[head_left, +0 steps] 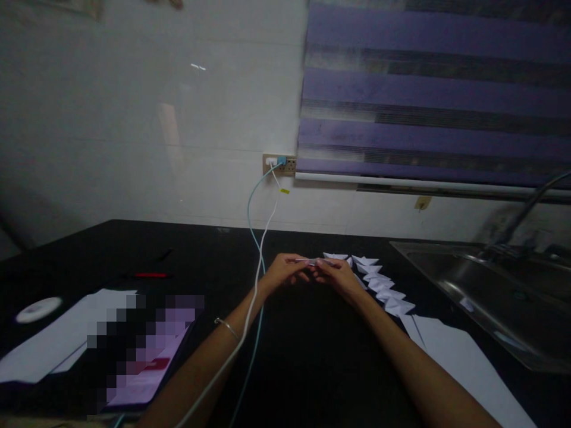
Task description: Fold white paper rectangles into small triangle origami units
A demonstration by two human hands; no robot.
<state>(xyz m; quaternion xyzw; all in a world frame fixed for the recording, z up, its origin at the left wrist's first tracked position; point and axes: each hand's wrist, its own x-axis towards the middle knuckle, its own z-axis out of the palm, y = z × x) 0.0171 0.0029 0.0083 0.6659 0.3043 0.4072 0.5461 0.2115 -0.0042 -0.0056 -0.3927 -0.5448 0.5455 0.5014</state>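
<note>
1. Left hand (282, 271): raised just above the black bench (312, 368) at the centre of the scene. Its fingers are pinched on the left end of a small paper piece (312, 261). A thin bangle (226, 327) sits on the wrist.
2. Right hand (338, 275): brought up against the left, fingertips closed on the right end of the same paper piece.
3. Paper piece: white and flat, held between both hands, clear of the bench surface.
4. Row of folded shapes (383, 288): white, pointed and overlapping. They lie on the bench just right of the right hand, running from far to near.
5. White sheet (459, 362): flat on the bench, near right, between the right forearm and the steel sink (491, 297).
6. Wall socket (279, 164): far centre. A teal cable (250, 208) and a white cable (263, 249) drop from it to the bench, and the white one crosses the left forearm. A yellow tag (284, 191) hangs on the white cable, its writing too small to read.
7. Near left: loose papers (49, 345), a red pen (150, 275) and a white disc (38, 309). No legible lettering.
8. Purple striped blind (437, 95): on the far wall, right.
</note>
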